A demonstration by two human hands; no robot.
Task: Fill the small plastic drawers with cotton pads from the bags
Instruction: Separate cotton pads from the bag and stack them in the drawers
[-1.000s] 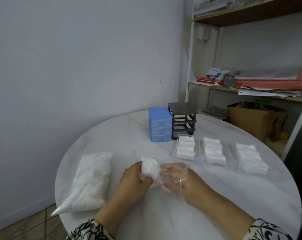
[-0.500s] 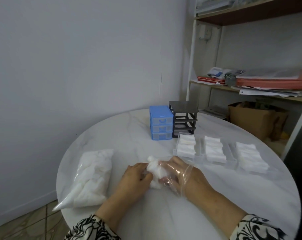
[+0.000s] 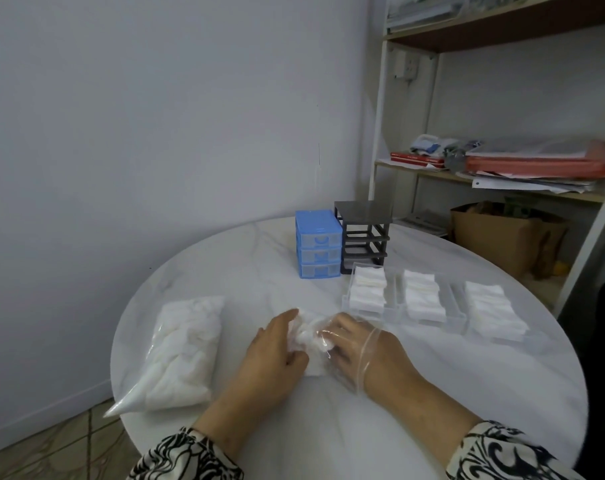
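Note:
My right hand [image 3: 367, 351] is inside a clear plastic bag [image 3: 358, 374], its fingers curled round a clump of white cotton pads [image 3: 309, 336]. My left hand [image 3: 275, 348] grips the same clump from the left, outside the bag. A full bag of cotton pads [image 3: 183, 348] lies at the left of the round marble table [image 3: 432, 393]. Three clear plastic drawers lie in a row at the right, each holding stacked pads: the left drawer [image 3: 367, 292], the middle one [image 3: 422, 296], the right one [image 3: 488, 310].
A blue drawer unit [image 3: 317, 249] with its drawers in stands at the back of the table beside an empty dark grey drawer frame [image 3: 363, 237]. Behind at the right is a shelf with papers [image 3: 536, 164] and a cardboard box [image 3: 502, 233].
My right hand has pushed deeper into the clear bag and closed on the cotton clump. My left hand shifted slightly with it, still holding the pads.

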